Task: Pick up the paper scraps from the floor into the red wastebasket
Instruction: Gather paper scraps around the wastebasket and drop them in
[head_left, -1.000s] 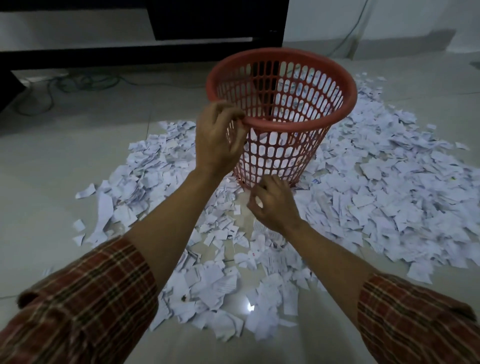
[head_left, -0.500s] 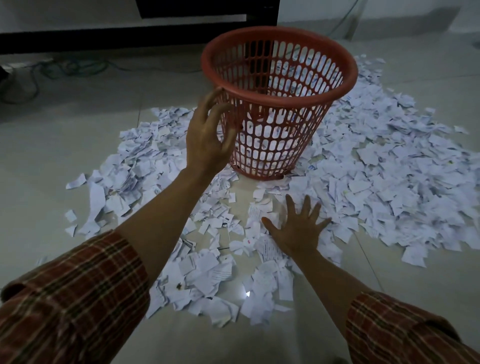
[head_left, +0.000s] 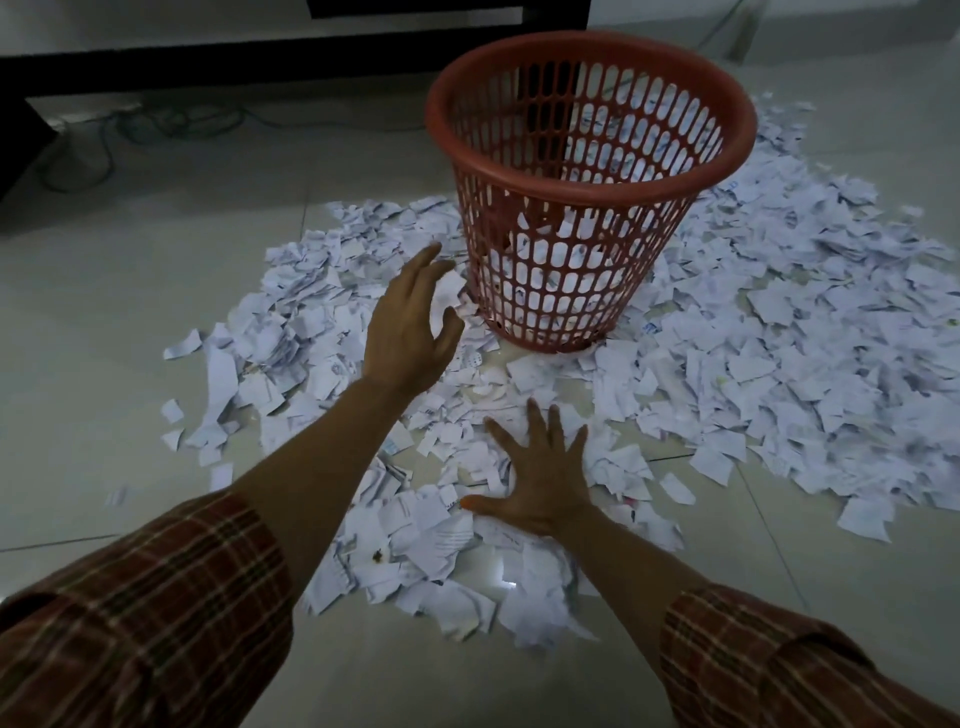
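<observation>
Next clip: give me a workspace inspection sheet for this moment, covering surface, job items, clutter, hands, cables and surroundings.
Surface: pale tiled floor, dimly lit, bare at the left and near edges.
Job's things: red wastebasket upright, mesh walls, some paper inside; paper scraps spread thickly round its base, heaviest to the right.
Clutter: small brown speck on the near scraps; what it is cannot be told.
Hands: left hand open beside the basket, not touching it; right hand open, fingers spread flat on the scraps.
Cables: cables lie loose on the floor at the far left.
Surroundings: dark furniture along the back wall; plaid sleeves on both arms.
</observation>
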